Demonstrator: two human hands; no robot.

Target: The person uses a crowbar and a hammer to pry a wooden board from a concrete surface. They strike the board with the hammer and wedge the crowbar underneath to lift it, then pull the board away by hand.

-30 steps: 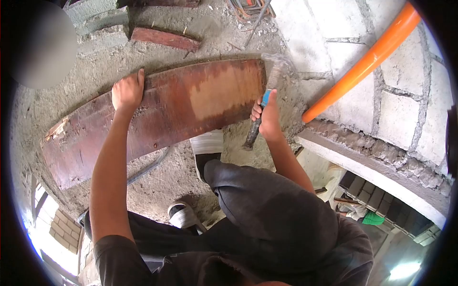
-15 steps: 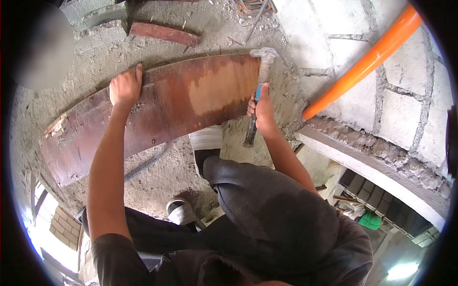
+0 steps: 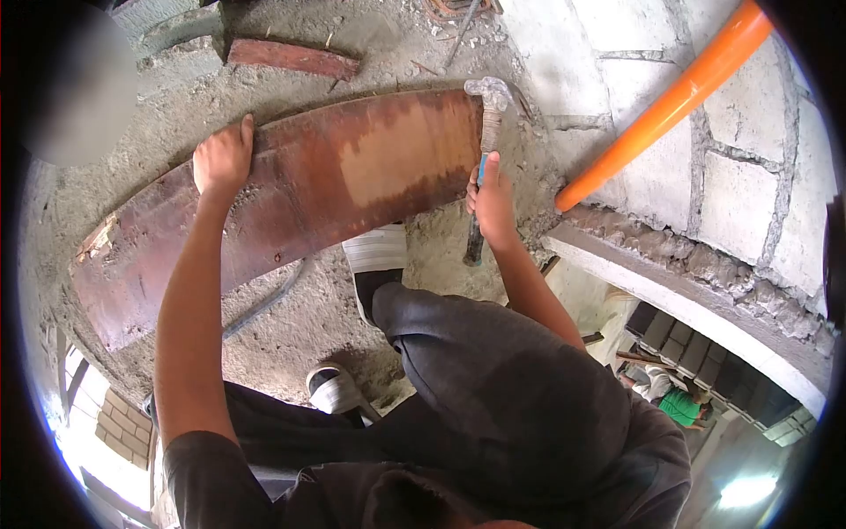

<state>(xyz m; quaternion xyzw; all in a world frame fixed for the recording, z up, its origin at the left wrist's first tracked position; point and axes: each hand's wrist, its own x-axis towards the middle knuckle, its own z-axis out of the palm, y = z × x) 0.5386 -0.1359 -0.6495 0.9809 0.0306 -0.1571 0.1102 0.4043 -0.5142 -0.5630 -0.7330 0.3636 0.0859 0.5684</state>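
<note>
A long reddish-brown board (image 3: 300,194) with a bare tan patch lies across the rough floor. My left hand (image 3: 224,160) is wrapped over its far edge, left of the middle. In my right hand (image 3: 491,198) is a claw hammer (image 3: 488,132), held by its blue and black handle, with the head up at the board's right end. Whether the hammer head touches the board cannot be made out. One of my sandalled feet (image 3: 377,249) is at the board's near edge.
A short red wood piece (image 3: 293,58) and grey blocks (image 3: 181,44) lie beyond the board. An orange pipe (image 3: 665,110) leans along the white block wall (image 3: 740,203). A person in green (image 3: 680,406) is at the lower right, below the ledge (image 3: 687,309).
The hammer and my right hand have shifted slightly right and upward relative to the board. The whole view has drifted a little. More of the person in green shows.
</note>
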